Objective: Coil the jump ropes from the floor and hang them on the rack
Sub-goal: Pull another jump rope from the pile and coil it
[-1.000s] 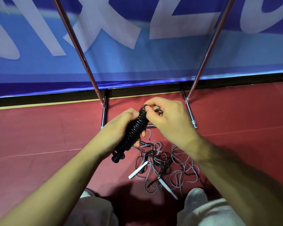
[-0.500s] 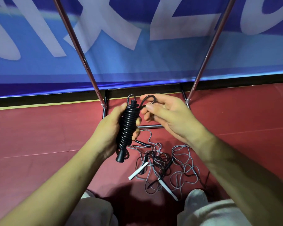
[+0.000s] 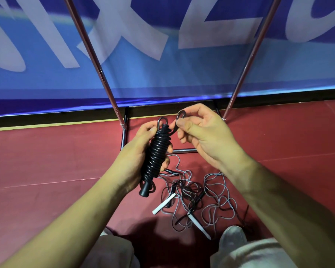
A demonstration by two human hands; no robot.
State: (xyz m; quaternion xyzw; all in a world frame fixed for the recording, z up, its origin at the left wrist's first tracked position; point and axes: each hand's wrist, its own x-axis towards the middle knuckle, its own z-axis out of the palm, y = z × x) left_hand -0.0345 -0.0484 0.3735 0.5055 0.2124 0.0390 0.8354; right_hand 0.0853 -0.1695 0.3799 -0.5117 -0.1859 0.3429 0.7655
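So the left hand (image 3: 132,161) is wrapped around the black rope (image 3: 157,153). Its fingers curl tight around the middle. The black rope is wound round and round into a fat bundle, standing almost straight up in the fist, above the floor. A black handle (image 3: 144,191) sticks out at the bottom of the bundle.

The right hand (image 3: 207,136) pinches a small loop (image 3: 181,115) of the same rope between thumb and fingers. That loop comes off the top of the bundle, just beside the left hand. A second little loop pokes up from the top of the bundle.

Down below the hands, a pile (image 3: 191,192) of thin gray and black ropes lies tangled on the red floor (image 3: 46,155). Two white handles (image 3: 163,203) lie in the pile.

Behind the hands stands the rack (image 3: 94,57). Its two shiny poles lean outward as they go up, and its low bars sit on the floor. A blue banner (image 3: 162,74) with big pale letters hangs behind the rack.

A pale shoe (image 3: 232,235) shows near the pile, at the bottom.
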